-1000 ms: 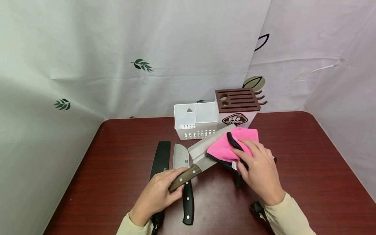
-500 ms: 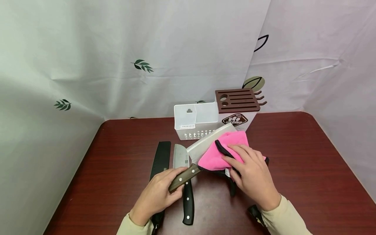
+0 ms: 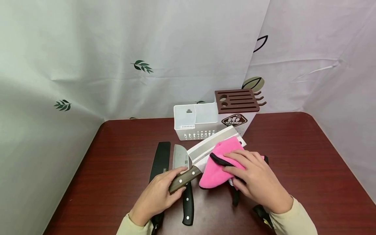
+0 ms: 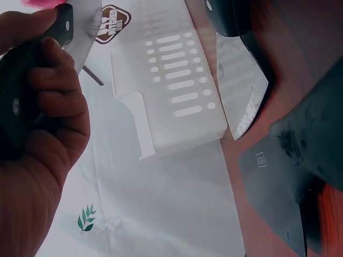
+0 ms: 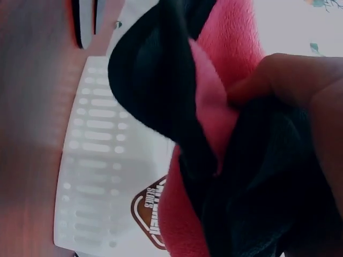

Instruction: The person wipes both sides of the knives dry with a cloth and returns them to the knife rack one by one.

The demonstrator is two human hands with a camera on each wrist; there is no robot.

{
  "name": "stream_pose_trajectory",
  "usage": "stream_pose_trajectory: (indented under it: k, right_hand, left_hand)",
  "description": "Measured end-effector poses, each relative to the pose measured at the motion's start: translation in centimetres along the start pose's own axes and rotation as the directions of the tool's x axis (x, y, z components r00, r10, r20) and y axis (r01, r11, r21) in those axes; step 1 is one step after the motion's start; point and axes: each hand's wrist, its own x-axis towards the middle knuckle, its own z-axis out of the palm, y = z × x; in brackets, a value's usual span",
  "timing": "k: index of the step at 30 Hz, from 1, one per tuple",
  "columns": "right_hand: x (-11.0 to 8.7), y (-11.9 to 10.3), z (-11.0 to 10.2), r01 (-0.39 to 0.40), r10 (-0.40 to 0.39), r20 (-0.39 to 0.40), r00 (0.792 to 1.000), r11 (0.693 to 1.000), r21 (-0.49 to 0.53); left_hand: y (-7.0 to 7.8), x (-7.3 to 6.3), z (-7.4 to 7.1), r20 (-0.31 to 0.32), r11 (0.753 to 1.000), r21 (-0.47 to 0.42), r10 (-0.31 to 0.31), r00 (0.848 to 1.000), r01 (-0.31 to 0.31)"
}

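Observation:
My left hand [image 3: 160,192] grips the brown handle of a cleaver [image 3: 209,143], its broad blade slanting up to the right. In the left wrist view the curled fingers [image 4: 61,88] wrap that handle. My right hand [image 3: 258,178] holds a bunched pink cloth [image 3: 218,173] with black edging against the lower part of the blade. Seen from the right wrist, the thumb [image 5: 278,77] presses into the cloth's folds [image 5: 230,48]. Beneath the cleaver lies a black-handled knife [image 3: 188,205], its blade partly covered. Beside it, under my left forearm, is a knife with a black blade [image 3: 161,158].
A white perforated kitchen rack [image 3: 182,130] with a brown slotted top [image 3: 238,101] and hooks stands at the table's back edge. Near my right sleeve lies a black object [image 3: 261,213], mostly hidden. A patterned white curtain [image 3: 164,45] hangs behind the red-brown table [image 3: 97,182].
The cloth and my right hand have slid left and down along the blade toward the handle, baring the blade's far end. My left hand has stayed in place; the blade has tilted slightly.

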Motion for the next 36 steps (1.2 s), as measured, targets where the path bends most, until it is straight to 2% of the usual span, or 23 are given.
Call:
stream_pose_trajectory:
  k: [4,9,16,27,36]
  right_hand:
    - [0.2,-0.1,-0.5,0.033,-0.033,-0.039,0.999,0.999,0.019]
    - [0.4,-0.4,-1.1,0.073,-0.068,-0.111,0.992,0.996,0.043]
    - [0.6,-0.7,-1.8,0.114,-0.104,-0.147,0.984,0.992,0.062]
    - [0.5,-0.7,-1.8,0.117,-0.106,-0.146,0.984,0.991,0.071]
    - [0.5,-0.7,-1.7,0.12,-0.108,-0.146,0.983,0.99,0.072]
  left_hand:
    - [0.0,0.0,-0.1,0.011,1.0,-0.003,-0.011,1.0,0.011]
    - [-0.1,0.1,0.0,-0.008,1.0,-0.019,0.0,1.0,0.0]
    - [-0.2,0.1,-0.1,-0.028,1.0,-0.016,0.02,0.999,-0.021]
    - [-0.2,0.0,-0.2,-0.022,0.998,0.042,0.041,0.999,-0.04]
    - [0.1,0.1,-0.4,0.006,0.997,0.076,-0.014,1.0,0.013]
